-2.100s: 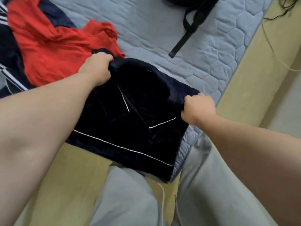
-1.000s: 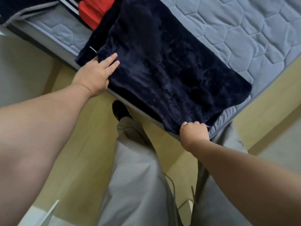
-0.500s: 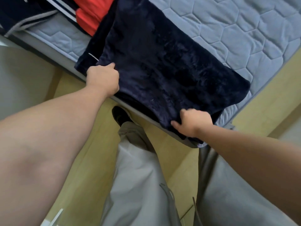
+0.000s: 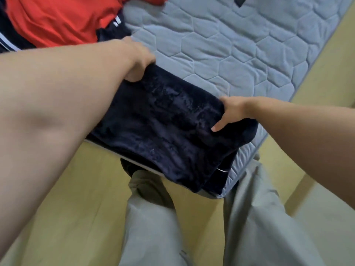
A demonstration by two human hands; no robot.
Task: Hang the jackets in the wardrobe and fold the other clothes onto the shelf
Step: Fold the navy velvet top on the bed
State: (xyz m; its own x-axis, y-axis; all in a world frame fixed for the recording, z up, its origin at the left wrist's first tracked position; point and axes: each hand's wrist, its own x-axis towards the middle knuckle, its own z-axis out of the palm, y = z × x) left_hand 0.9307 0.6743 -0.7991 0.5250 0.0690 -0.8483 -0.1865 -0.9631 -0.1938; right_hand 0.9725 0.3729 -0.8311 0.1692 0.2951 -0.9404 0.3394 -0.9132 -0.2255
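Navy plush folded garment on grey quilted mattress | our left hand grips far corner | right hand pinches right edge

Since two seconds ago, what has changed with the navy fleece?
The fleece was turned piping-side down and folded into a shorter bundle at the mattress corner. The left grip and right grip moved to the bundle's far edge and hold it there. The red top stayed on the mattress beyond it.
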